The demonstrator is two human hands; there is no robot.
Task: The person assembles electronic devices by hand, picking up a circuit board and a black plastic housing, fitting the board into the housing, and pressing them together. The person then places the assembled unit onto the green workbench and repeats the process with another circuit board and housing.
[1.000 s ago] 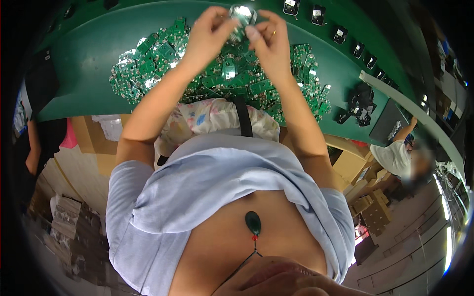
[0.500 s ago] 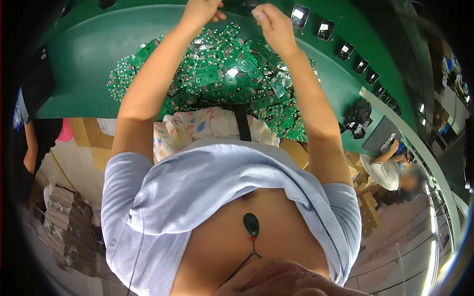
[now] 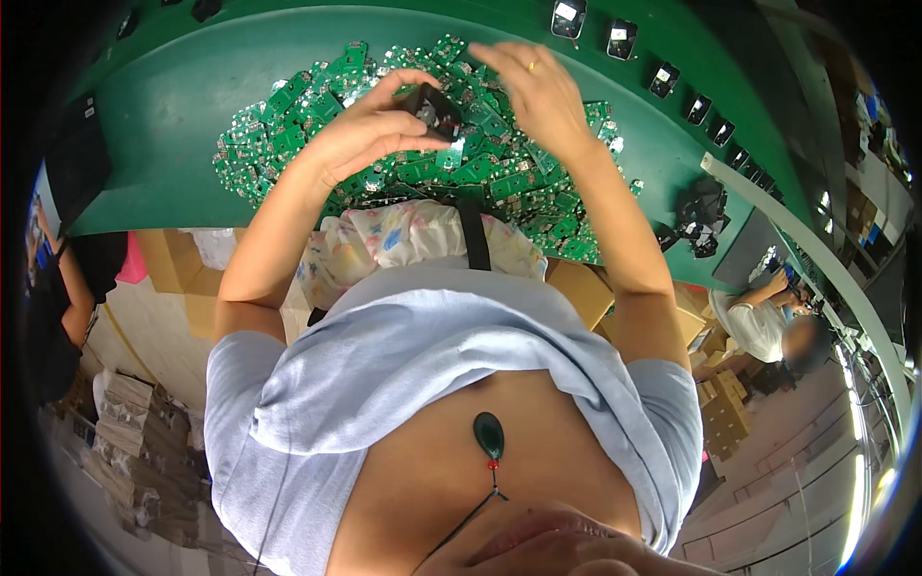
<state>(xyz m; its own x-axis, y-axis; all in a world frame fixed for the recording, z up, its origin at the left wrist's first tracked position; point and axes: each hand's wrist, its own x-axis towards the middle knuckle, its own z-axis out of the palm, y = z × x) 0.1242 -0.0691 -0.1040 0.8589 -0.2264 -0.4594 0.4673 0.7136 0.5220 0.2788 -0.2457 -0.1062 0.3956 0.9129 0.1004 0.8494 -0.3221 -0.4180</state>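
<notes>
My left hand [image 3: 370, 127] grips a black plastic housing [image 3: 434, 111] with a hollow side, its fingers and thumb around the near-left part. It is held above a wide pile of small green circuit boards [image 3: 288, 108] on the green work surface. Right of the housing, my right hand [image 3: 540, 94] hovers over the far right part of the pile. Its fingers are stretched out to the left, a ring on one of them, and nothing shows in its grasp.
A row of black devices with white labels [image 3: 621, 39] runs along the far right strip. Dark parts lie heaped [image 3: 701, 216] at the right, by a pale metal rail [image 3: 768, 192]. A black box [image 3: 72, 158] stands at left. One person [image 3: 759, 322] sits right; another's arm [image 3: 72, 288] shows left.
Both hands have come nearer from the far edge. The black housing now shows clearly in my left hand. My right hand's fingers have gone from curled to stretched out.
</notes>
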